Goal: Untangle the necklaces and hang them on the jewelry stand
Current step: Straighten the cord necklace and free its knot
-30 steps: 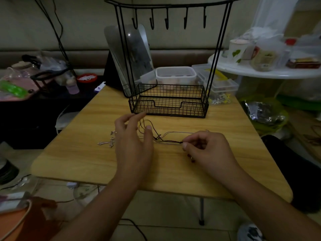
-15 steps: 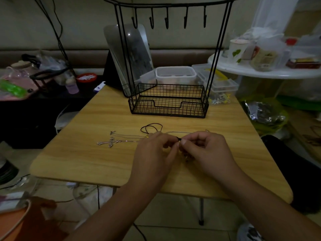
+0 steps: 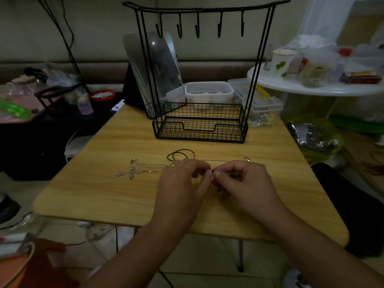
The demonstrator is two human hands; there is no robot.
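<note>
Left hand (image 3: 180,183) and right hand (image 3: 243,183) — fingertips meeting mid-table, both pinching the tangled necklaces (image 3: 211,172) between thumb and forefinger. Black cord loop (image 3: 180,154) just beyond the left knuckles; silver cross pendant (image 3: 129,173) flat on the wooden table (image 3: 104,194), left of the hands. Jewelry stand (image 3: 200,123) at the far edge — 5 hooks bare.

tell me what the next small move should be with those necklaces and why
Probably ease the two hands apart slightly to work the black cord free. The left hand and right hand pinch it at one spot, fingertips nearly touching, while its loop and the cross pendant chain lie on the table. All hooks on the jewelry stand are bare, so hanging comes later.
</note>
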